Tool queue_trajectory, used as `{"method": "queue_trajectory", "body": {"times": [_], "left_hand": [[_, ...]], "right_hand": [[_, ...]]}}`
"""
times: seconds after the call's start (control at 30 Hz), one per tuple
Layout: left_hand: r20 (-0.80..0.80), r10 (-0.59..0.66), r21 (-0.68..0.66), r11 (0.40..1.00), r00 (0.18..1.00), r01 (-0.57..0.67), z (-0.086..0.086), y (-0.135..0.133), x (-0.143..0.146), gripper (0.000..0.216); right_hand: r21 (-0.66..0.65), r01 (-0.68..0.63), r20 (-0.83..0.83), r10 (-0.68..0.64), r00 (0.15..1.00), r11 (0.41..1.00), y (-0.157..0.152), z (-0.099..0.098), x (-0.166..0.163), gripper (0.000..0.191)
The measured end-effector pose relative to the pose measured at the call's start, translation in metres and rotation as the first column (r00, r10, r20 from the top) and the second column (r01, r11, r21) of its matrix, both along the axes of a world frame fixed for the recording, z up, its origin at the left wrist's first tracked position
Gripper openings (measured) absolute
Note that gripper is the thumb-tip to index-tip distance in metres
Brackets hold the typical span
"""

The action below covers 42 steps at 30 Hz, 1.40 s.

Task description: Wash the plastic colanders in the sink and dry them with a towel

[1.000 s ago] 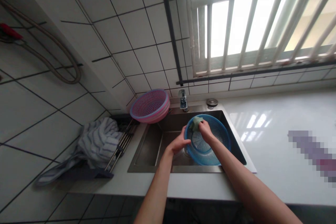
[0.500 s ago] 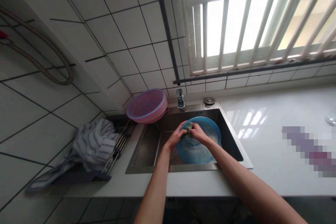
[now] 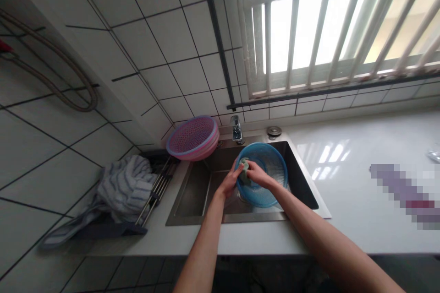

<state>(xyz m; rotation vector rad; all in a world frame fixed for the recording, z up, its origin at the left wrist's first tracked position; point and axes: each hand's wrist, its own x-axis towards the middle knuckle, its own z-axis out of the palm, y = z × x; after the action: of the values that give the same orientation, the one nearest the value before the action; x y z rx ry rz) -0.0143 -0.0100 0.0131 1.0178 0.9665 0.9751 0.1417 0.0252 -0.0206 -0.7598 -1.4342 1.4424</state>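
A round blue plastic strainer basket (image 3: pixel 270 165) is tilted up over the steel sink (image 3: pixel 192 192), its inside facing me. My left hand (image 3: pixel 229 182) grips its left rim. My right hand (image 3: pixel 256 174) presses a green scrubbing cloth (image 3: pixel 244 167) against the inside of the basket near that rim. Both forearms reach in from the bottom of the view.
A pink strainer basket (image 3: pixel 193 137) leans at the sink's back left corner beside the faucet (image 3: pixel 236 129). A striped towel (image 3: pixel 125 185) lies over a dish rack (image 3: pixel 154 187) on the left. White counter (image 3: pixel 347 178) stretches right, tiled walls and a barred window behind.
The blue basket has tipped up more steeply and turned in my hands. The cloth slid from the upper rim to the left inner side.
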Motion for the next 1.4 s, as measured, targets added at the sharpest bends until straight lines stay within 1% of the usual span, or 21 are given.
{"method": "queue_trajectory", "body": {"times": [0.1,0.17,0.27,0.33,0.4,0.47,0.53,0.6,0.67,0.7,0.77,0.83,0.87,0.93,1.0,1.07,1.13,1.2,1.27,1.33,1.4], "left_hand": [[0.048,-0.049,-0.065,0.997,0.998,0.052,0.000,0.001,0.003,0.071],[0.082,-0.054,-0.094,0.994,0.995,0.062,-0.003,0.001,0.004,0.071],[0.054,-0.012,-0.136,0.990,0.998,0.020,-0.009,0.004,0.000,0.075],[0.007,0.020,-0.165,0.986,1.000,-0.018,-0.013,0.006,-0.004,0.081],[-0.029,0.041,-0.156,0.987,0.999,-0.045,-0.015,0.009,-0.008,0.084],[-0.050,0.056,-0.079,0.995,0.997,-0.059,-0.015,0.010,-0.008,0.082],[-0.071,0.060,0.029,0.998,0.996,-0.058,-0.014,0.011,-0.005,0.076],[-0.110,0.054,0.116,0.992,0.992,-0.041,-0.013,0.011,-0.001,0.071],[-0.150,0.031,0.157,0.988,0.988,-0.007,-0.011,0.011,0.001,0.069],[-0.165,0.025,0.166,0.986,0.986,0.003,-0.010,0.011,0.002,0.070],[-0.187,0.046,0.173,0.985,0.981,-0.013,-0.009,0.010,0.001,0.072],[-0.210,0.096,0.179,0.982,0.973,-0.058,-0.007,0.010,-0.002,0.073],[-0.220,0.113,0.182,0.981,0.969,-0.073,-0.006,0.009,-0.004,0.073],[-0.228,0.116,0.180,0.981,0.967,-0.075,-0.004,0.008,-0.007,0.074],[-0.214,0.097,0.167,0.984,0.972,-0.061,-0.002,0.007,-0.008,0.076],[-0.184,0.071,0.162,0.986,0.980,-0.040,-0.001,0.005,-0.006,0.074],[-0.158,0.043,0.182,0.983,0.986,-0.014,0.002,0.003,-0.002,0.069],[-0.153,0.034,0.195,0.981,0.988,-0.003,0.005,0.001,0.002,0.063],[-0.172,0.057,0.175,0.984,0.984,-0.026,0.008,0.000,0.005,0.058],[-0.199,0.092,0.125,0.990,0.976,-0.068,0.010,-0.001,0.005,0.053],[-0.213,0.116,0.070,0.992,0.970,-0.103,0.010,-0.001,0.002,0.054]], "right_hand": [[-0.058,0.253,-0.113,-0.258,0.959,0.966,0.009,0.006,0.010,0.018],[-0.015,0.280,-0.108,-0.280,0.954,0.960,0.011,0.008,0.014,0.019],[0.069,-0.068,0.058,0.064,0.996,0.995,0.004,0.004,0.013,0.016],[0.053,-0.336,0.182,0.321,0.929,0.940,-0.002,-0.001,0.007,0.016],[0.055,-0.394,0.223,0.373,0.901,0.918,-0.005,-0.004,0.002,0.017],[0.093,-0.236,0.171,0.218,0.961,0.967,-0.001,-0.004,0.000,0.016],[0.116,0.042,0.075,-0.051,0.996,0.992,0.006,-0.002,0.004,0.016],[0.115,0.279,0.026,-0.284,0.959,0.953,0.015,-0.001,0.011,0.016],[0.133,0.325,0.048,-0.334,0.941,0.936,0.018,-0.001,0.017,0.017],[0.146,0.258,0.080,-0.272,0.959,0.955,0.017,-0.002,0.019,0.017],[0.143,-0.021,0.183,-0.006,0.983,0.990,0.011,-0.005,0.019,0.018],[0.072,-0.336,0.299,0.301,0.906,0.939,0.002,-0.009,0.015,0.021],[0.030,-0.433,0.336,0.399,0.853,0.901,-0.002,-0.010,0.013,0.021],[0.003,-0.463,0.343,0.434,0.833,0.886,-0.007,-0.010,0.008,0.019],[0.051,-0.282,0.247,0.262,0.933,0.958,-0.005,-0.006,0.007,0.016],[0.078,0.056,0.106,-0.064,0.992,0.995,0.001,-0.002,0.010,0.017],[0.075,0.373,0.056,-0.377,0.924,0.925,0.008,0.001,0.017,0.019],[0.102,0.509,0.071,-0.517,0.853,0.855,0.012,0.002,0.022,0.021],[0.135,0.382,0.091,-0.395,0.914,0.914,0.009,0.001,0.022,0.023],[0.144,0.089,0.132,-0.108,0.985,0.986,0.002,-0.001,0.016,0.022],[0.127,-0.164,0.207,0.136,0.969,0.978,-0.004,-0.004,0.007,0.022]]}}
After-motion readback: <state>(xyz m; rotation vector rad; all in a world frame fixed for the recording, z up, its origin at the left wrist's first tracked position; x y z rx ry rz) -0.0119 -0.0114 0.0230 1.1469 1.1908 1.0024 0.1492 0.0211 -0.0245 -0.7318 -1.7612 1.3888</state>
